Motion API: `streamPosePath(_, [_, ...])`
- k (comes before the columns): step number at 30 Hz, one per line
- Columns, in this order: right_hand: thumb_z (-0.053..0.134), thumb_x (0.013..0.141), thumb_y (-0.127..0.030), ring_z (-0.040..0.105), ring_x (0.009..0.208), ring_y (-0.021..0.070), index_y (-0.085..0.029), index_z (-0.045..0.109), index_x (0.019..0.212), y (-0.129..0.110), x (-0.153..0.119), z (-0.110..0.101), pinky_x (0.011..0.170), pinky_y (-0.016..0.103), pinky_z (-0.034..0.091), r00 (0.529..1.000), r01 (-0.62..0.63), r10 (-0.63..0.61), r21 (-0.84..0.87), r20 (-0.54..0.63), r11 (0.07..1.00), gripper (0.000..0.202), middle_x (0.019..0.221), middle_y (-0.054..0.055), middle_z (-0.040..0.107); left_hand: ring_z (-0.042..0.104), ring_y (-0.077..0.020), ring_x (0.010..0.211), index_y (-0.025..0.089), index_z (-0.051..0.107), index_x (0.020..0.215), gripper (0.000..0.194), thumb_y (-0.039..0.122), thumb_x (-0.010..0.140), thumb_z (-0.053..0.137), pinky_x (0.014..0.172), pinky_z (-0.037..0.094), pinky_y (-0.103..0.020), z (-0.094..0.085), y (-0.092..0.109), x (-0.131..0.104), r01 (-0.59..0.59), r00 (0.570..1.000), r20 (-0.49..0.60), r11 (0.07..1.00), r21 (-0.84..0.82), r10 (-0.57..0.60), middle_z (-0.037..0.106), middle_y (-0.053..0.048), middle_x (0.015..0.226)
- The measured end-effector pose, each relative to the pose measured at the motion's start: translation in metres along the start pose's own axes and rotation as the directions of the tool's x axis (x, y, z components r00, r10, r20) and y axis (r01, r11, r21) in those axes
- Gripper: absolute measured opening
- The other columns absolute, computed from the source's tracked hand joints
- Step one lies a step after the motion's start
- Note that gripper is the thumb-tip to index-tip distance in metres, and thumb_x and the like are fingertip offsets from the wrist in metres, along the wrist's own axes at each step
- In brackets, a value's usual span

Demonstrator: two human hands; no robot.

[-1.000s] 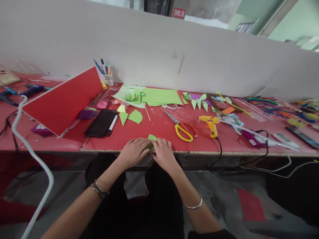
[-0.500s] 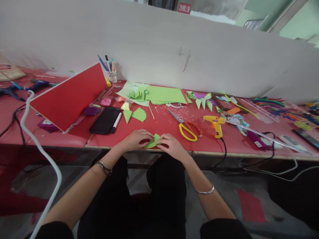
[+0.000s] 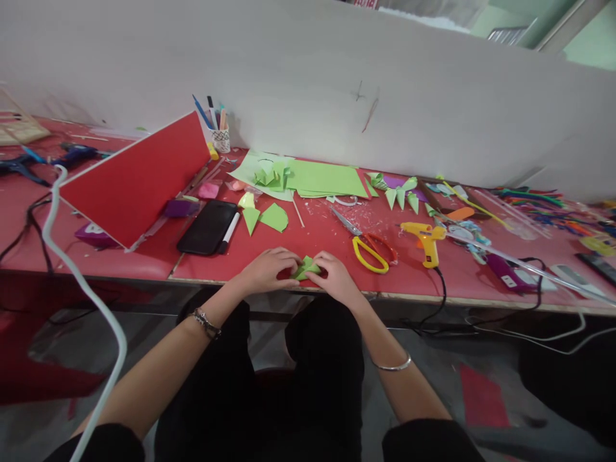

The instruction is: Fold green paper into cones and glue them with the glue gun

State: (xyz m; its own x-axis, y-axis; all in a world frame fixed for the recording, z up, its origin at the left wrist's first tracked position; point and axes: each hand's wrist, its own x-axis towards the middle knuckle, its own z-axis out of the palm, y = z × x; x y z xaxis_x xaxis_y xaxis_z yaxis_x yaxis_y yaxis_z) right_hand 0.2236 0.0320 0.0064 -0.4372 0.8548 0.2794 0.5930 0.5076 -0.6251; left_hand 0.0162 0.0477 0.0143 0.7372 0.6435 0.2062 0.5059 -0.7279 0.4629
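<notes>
At the table's front edge, a small piece of green paper (image 3: pixel 307 267) is pinched between both hands and looks partly folded. My left hand (image 3: pixel 270 270) has its fingers closed on the paper's left side. From the right, my right hand (image 3: pixel 335 277) grips the other side with thumb and fingers. Fingers cover part of the paper. Beyond the hands lie a rounded green paper cutout (image 3: pixel 274 217) and a green folded paper cone (image 3: pixel 251 220) with a yellow top. Scissors (image 3: pixel 369 254) with yellow and red handles rest to the right.
A yellow glue gun (image 3: pixel 426 241) with a glue stick lies at right. On the left are a black phone (image 3: pixel 206 228), a marker (image 3: pixel 230 231) and a leaning red board (image 3: pixel 144 179). Green sheets (image 3: pixel 327 178) lie near the wall. A white cable (image 3: pixel 103 308) hangs in front at left.
The green paper between my hands has changed shape, its middle now raised and folded. My fingers have curled in closer around it. The camera view has shifted slightly.
</notes>
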Motion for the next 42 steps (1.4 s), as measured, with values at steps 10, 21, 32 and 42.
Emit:
streamPosePath(10, [0.053,0.08,-0.03,0.044,0.065,0.0105,-0.017,0.048,0.064,-0.0044,-0.0001,0.0011,0.061,0.022,0.034,0.998,-0.056,0.056,-0.076,-0.001,0.996,0.021,0.072,-0.001,0.046,0.05,-0.0177,0.101,0.021,0.06,0.084,0.017,0.031,0.085,0.046,0.087,0.037,-0.033,0.0029,-0.001,-0.0015,-0.02,0.999,-0.024,1.0,0.021,0.02,0.059,-0.002,0.11])
streamPosePath(21, [0.053,0.081,-0.028,0.045,0.068,0.0114,-0.018,0.047,0.066,-0.0031,-0.0007,0.0057,0.063,0.023,0.034,0.998,-0.06,0.058,-0.144,-0.013,0.988,0.02,0.074,0.0,0.047,0.051,-0.0183,0.098,0.018,0.057,0.065,0.027,0.038,0.082,0.051,0.083,0.039,-0.033,0.0055,0.0027,-0.0019,-0.001,0.998,-0.066,0.999,0.047,0.004,0.061,-0.003,0.106])
streamPosePath(32, [0.052,0.081,-0.029,0.044,0.066,0.0114,-0.018,0.045,0.063,-0.0056,-0.0015,0.0068,0.062,0.023,0.033,0.994,-0.1,0.089,-0.201,-0.061,0.975,0.022,0.071,0.0,0.045,0.05,-0.0198,0.102,0.018,0.054,0.065,0.021,0.03,0.081,0.051,0.083,0.039,-0.035,0.0073,0.0059,-0.004,0.067,0.996,-0.06,0.997,0.045,-0.064,0.058,-0.002,0.112])
streamPosePath(42, [0.06,0.076,-0.032,0.05,0.081,0.0151,-0.02,0.061,0.08,-0.0033,-0.0041,-0.0016,0.074,0.027,0.038,1.0,-0.005,0.006,-0.052,0.014,0.999,0.012,0.085,0.002,0.055,0.051,-0.0181,0.1,0.021,0.058,0.094,0.017,0.031,0.082,0.052,0.085,0.039,-0.031,0.004,-0.0006,-0.0101,0.019,0.999,-0.044,1.0,-0.02,-0.02,0.059,-0.004,0.108])
